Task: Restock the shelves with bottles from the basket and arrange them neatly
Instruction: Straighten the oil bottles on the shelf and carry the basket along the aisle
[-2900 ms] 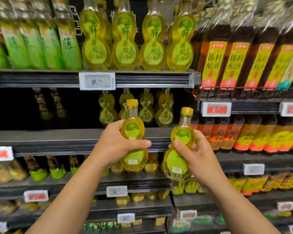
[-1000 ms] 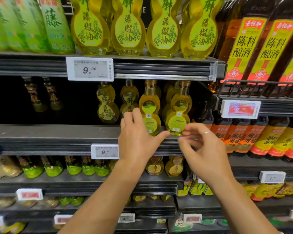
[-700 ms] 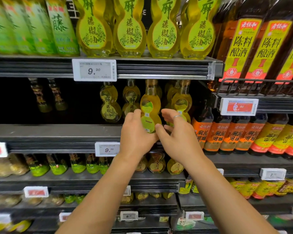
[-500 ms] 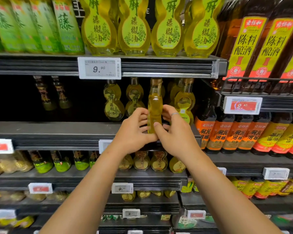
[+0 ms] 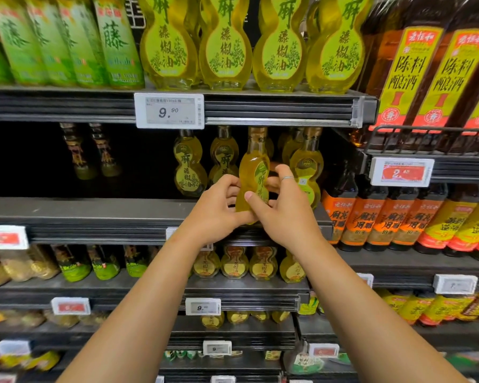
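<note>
A small gourd-shaped bottle of yellow oil (image 5: 253, 172) stands at the front edge of the second shelf (image 5: 94, 214), its green label turned partly to the right. My left hand (image 5: 216, 214) grips its lower left side and my right hand (image 5: 285, 208) grips its right side, thumb across the front. A second bottle of the same kind (image 5: 306, 164) stands just right of it, and two more (image 5: 190, 167) stand further back on the left. No basket is in view.
The top shelf (image 5: 260, 106) carries large yellow oil bottles (image 5: 224, 45) and green bottles (image 5: 67, 42). Dark bottles with orange labels (image 5: 382, 217) fill the right bay. The left part of the second shelf is dark, with two bottles (image 5: 90, 150) at the back.
Both hands set two bottles on the second shelf. They then closed round the left one, which has turned so that its label shows partly from the side.
</note>
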`<state>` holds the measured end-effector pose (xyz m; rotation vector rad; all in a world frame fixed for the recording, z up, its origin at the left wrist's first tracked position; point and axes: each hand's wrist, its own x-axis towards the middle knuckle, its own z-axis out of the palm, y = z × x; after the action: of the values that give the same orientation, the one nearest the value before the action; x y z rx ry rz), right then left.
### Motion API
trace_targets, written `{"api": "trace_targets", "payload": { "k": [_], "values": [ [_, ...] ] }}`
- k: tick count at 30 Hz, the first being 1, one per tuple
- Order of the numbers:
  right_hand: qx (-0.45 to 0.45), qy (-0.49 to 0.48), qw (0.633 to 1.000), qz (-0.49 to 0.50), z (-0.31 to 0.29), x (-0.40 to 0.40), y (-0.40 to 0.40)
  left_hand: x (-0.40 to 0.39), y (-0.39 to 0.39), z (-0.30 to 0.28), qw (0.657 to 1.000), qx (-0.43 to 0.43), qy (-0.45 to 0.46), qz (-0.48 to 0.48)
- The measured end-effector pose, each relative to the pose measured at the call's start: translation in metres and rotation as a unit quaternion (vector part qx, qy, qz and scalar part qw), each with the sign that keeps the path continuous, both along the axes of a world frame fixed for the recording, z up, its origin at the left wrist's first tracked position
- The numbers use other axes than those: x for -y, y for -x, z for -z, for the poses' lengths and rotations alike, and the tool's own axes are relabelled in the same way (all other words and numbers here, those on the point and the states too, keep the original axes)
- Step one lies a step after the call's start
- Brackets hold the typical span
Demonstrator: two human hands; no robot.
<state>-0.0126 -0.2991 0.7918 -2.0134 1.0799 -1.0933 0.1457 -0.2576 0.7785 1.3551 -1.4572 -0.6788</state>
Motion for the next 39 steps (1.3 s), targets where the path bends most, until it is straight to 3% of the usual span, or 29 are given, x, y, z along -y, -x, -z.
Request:
{"api": "trace_targets", "payload": {
  "k": [8,13,16,22,26,30,33,39],
  "values": [
    [0.009,0.021,1.0,0.002,0.014,-0.004,0.005,0.0,-0.004,-0.009,0.992,0.117,0.026,-0.03],
    [-0.054,0.073,0.996,0.016,0.024,-0.009,0.007,0.005,-0.005,-0.004,0.986,0.128,0.033,-0.098],
    [-0.076,0.089,0.993,0.019,0.027,-0.011,0.012,0.009,-0.004,-0.002,0.972,0.196,0.055,-0.118],
    [0.035,0.11,0.985,0.125,0.032,-0.002,0.052,0.015,-0.002,-0.005,0.938,0.301,0.056,-0.165],
    [0.034,0.092,0.982,0.161,0.033,0.013,0.064,0.005,0.007,-0.01,0.918,0.34,0.054,-0.195],
    [0.024,0.08,0.984,0.155,0.034,0.022,0.066,-0.012,0.035,-0.025,0.887,0.355,0.148,-0.255],
    [0.011,0.075,0.985,0.155,0.033,0.027,0.064,-0.012,0.062,-0.042,0.903,0.33,0.184,-0.205],
    [0.01,0.036,0.992,0.121,0.03,0.036,0.068,0.006,0.101,-0.03,0.944,0.287,0.084,-0.142]
  ]
}}
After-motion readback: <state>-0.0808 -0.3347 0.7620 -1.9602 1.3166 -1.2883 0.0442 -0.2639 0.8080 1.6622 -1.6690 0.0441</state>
